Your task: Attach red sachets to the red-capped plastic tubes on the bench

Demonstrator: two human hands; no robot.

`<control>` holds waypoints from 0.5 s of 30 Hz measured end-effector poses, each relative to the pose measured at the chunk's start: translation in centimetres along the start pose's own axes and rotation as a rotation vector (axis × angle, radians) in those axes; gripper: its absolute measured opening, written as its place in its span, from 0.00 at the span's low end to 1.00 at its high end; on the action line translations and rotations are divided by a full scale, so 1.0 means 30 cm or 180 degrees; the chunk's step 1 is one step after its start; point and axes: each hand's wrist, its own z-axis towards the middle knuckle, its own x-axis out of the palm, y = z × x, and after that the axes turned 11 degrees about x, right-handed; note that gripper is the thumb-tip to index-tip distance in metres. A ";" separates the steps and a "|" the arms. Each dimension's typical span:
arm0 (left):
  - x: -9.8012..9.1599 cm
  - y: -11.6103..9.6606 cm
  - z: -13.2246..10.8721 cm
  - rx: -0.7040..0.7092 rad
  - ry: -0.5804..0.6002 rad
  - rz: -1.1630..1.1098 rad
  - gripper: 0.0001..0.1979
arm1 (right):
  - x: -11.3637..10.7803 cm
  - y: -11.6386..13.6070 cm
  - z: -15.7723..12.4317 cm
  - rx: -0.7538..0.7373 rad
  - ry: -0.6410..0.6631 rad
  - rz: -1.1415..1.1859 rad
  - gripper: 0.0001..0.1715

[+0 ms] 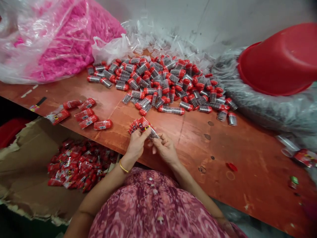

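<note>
My left hand (135,145) is closed around a fanned stack of red printed labels (139,125), held just above the near edge of the brown table (247,155). My right hand (163,147) pinches a small clear tube (154,134) against those labels. Both hands touch each other. A big pile of red-capped clear tubes (168,84) lies further back on the table. Several tubes in red wrapping (85,115) lie in a loose group to the left.
A cardboard box (24,172) holding many red-wrapped tubes (79,165) stands below the table at the left. A plastic bag of pink parts (59,43) and loose clear sleeves (168,43) are at the back. A red basin (282,59) rests on a bag at the right.
</note>
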 end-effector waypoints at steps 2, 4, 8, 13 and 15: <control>-0.002 -0.004 -0.008 -0.0093 0.0109 -0.0049 0.22 | -0.006 0.000 0.016 -0.0046 -0.0069 -0.0056 0.24; -0.005 -0.004 -0.025 -0.0187 0.0168 -0.0171 0.23 | -0.005 -0.001 0.035 -0.0272 -0.0344 -0.0285 0.29; -0.040 -0.029 -0.067 -0.0547 0.0232 -0.0208 0.22 | 0.008 0.014 0.077 -0.0842 -0.0537 -0.1581 0.30; -0.255 -0.149 -0.115 -0.0376 -0.0291 0.0727 0.23 | -0.050 0.089 0.196 -0.1702 0.0174 -0.3187 0.24; -0.407 -0.218 -0.141 0.0032 -0.0829 0.1681 0.22 | -0.109 0.115 0.262 -0.1519 -0.0916 -0.3671 0.22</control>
